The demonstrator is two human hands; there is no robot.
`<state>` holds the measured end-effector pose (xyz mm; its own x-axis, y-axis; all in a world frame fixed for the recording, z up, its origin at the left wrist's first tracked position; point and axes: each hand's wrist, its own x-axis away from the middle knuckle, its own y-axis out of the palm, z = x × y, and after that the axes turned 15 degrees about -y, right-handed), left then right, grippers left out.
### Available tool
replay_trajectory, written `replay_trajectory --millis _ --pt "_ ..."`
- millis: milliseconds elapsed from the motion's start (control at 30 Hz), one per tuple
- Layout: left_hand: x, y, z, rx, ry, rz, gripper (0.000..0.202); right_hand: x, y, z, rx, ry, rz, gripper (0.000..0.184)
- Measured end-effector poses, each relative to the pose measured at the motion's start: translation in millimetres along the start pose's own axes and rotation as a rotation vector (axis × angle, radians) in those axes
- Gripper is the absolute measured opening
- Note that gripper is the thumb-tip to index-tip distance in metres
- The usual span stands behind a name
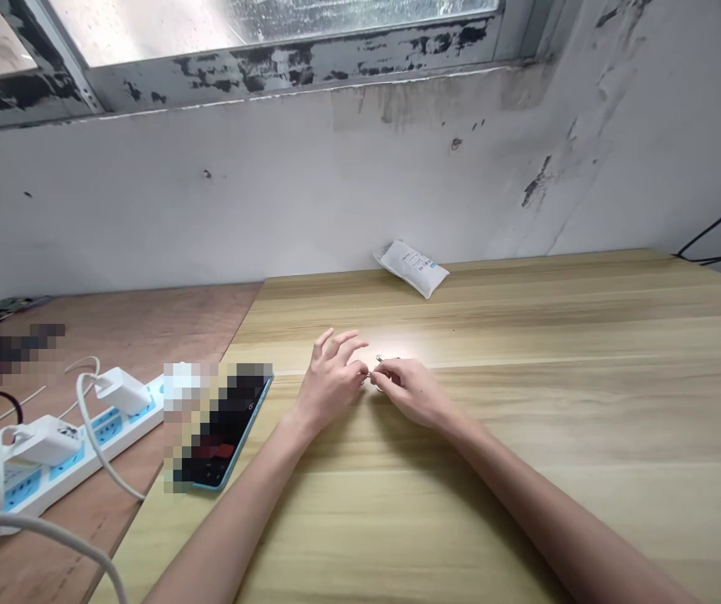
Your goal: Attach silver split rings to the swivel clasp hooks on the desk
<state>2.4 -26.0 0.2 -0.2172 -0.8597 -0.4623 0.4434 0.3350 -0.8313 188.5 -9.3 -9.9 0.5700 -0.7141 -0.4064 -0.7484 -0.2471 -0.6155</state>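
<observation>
– L hand (pixel 330 379) doing what?
– Fingers half curled, thumb + index in at the tips, other fingers lifted. Not a fist, not flat either.
– Holding anything?
– Maybe. Tips right at a small wire loop (pixel 384 362), too tiny & glary for a clear look. No telling if pinched.
– R hand (pixel 414 393)?
– Same story. Curled at the near side of the loop, fingertips on or just by it. Real grip or mere touch, can't tell.
– Loop where exactly?
– Between both hands, just above R fingers, over the wood, approx mid-table. Hands almost touching, close fingertip work right there.
– Rest of the surface?
– Light wood table (pixel 524 335), bright glare patch by the loop. White packet (pixel 411 268) lying tilted at far edge, by the wall (pixel 272 193). Phone in blue case (pixel 228 436), partly pixelated, near L hand, at the table's L edge.
– Further L?
– Lower plywood board (pixel 115 335) w/ power strip (pixel 68 480), white chargers (pixel 121 390), white cables (pixel 39 528).
– Room?
– Scuffed white wall, window frame (pixel 285 71) w/ peeling paint above. Black cable (pixel 706 243) far R.
</observation>
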Motion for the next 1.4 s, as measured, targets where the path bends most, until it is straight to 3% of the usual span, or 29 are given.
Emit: replay_trajectory --millis 100,233,400,567,833,1000,1200,1300,1400 --pt "2 -0.7 6 -0.097 0.109 0.055 0.022 0 -1 -3 -0.205 0.091 0.019 0.035" --pt "2 -3.4 10 -0.144 0.140 0.097 0.022 0 -2 -4 -0.441 0.212 -0.042 0.037" --pt "2 -5.3 12 -0.199 0.156 0.091 0.022 2 -4 -7 -0.525 0.236 -0.148 0.039" --pt "0 -7.9 7 -0.067 0.061 0.140 0.011 3 -13 -8 -0.561 0.264 -0.122 0.038" --pt "0 -6.4 1 0.059 0.025 0.096 0.008 2 -19 -7 -0.464 0.205 -0.112 0.032" --pt "2 -1.1 9 -0.034 0.071 0.070 0.016 3 -14 -19 -0.190 0.169 -0.105 0.033" --pt "1 -1.9 2 -0.069 0.087 0.051 0.015 7 -19 -20 -0.237 0.155 -0.219 0.035" --pt "0 -0.3 -10 -0.043 0.048 -0.016 0.007 8 -25 -16 -0.171 0.060 -0.321 0.030" --pt "0 5.5 -18 -0.030 -0.025 -0.051 0.013 8 -25 -14 -0.003 -0.077 -0.363 0.022"
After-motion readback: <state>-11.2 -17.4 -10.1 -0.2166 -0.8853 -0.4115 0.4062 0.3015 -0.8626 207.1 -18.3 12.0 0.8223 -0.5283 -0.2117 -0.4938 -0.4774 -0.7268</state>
